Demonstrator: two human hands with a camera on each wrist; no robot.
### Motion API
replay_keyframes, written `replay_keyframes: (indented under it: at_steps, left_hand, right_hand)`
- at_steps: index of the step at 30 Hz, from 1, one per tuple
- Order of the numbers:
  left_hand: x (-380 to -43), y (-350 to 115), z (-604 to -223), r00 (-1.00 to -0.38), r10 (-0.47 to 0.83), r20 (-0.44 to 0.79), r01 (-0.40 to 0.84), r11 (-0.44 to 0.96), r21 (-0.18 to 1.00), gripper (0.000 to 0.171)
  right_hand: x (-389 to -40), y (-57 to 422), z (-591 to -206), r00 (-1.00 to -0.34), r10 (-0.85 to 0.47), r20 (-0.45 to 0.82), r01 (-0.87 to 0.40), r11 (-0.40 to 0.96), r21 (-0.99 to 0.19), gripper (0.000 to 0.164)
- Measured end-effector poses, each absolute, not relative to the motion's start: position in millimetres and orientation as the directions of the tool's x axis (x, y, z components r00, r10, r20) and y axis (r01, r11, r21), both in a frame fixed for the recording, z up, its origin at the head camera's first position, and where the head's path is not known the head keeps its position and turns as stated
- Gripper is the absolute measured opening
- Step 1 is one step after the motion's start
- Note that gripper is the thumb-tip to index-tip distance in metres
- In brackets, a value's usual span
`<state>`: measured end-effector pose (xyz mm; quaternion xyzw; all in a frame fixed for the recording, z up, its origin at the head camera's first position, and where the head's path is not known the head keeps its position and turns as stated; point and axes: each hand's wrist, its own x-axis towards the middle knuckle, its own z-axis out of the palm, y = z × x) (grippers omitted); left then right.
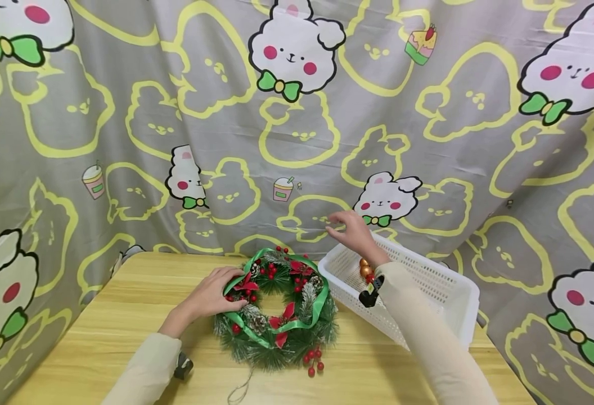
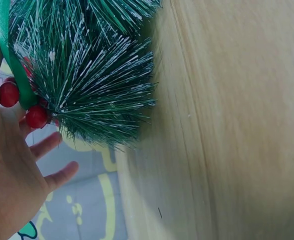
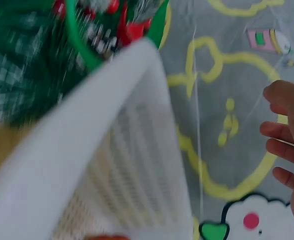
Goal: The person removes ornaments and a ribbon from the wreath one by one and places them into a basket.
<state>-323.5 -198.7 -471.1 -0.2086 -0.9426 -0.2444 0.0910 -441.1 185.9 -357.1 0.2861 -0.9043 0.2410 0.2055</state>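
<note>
A green pine wreath (image 1: 271,354) lies on the table, dressed with a green ribbon (image 1: 319,306), red flowers (image 1: 284,323), frosted sprigs, pine cones (image 1: 258,322) and red berries. At its left side rests my left hand (image 1: 216,292), thumb and fingers spread over the ribbon and flowers. From the left wrist, that hand (image 2: 17,165) shows loosely spread fingers beside the red berries (image 2: 36,116) and needles. My right hand (image 1: 352,233) hangs over the back left corner of the white basket (image 1: 363,295). Its fingers (image 3: 279,131) bend loosely and hold nothing.
Golden balls (image 1: 365,270) and something red lie inside the basket at its left end. A berry sprig (image 1: 313,360) lies at the wreath's front right, and a thin string loop (image 1: 239,391) in front. A patterned curtain (image 1: 236,140) hangs behind the wooden table (image 1: 99,332).
</note>
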Motion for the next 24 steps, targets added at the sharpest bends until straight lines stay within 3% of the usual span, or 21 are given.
replay_keyframes:
  at_steps: [11, 24]
  left_hand:
    - [-324.2, -198.3, -471.4, -0.898, 0.344, 0.274, 0.434, 0.792, 0.429, 0.076]
    - [-324.5, -197.2, -471.6, -0.894, 0.346, 0.284, 0.441, 0.79, 0.427, 0.075]
  right_hand:
    - [-435.3, 141.6, -357.2, -0.797, -0.483, 0.363, -0.604, 0.605, -0.52, 0.018]
    - [-430.5, 108.0, -376.6, -0.812, -0.539, 0.225, -0.546, 0.562, -0.621, 0.017]
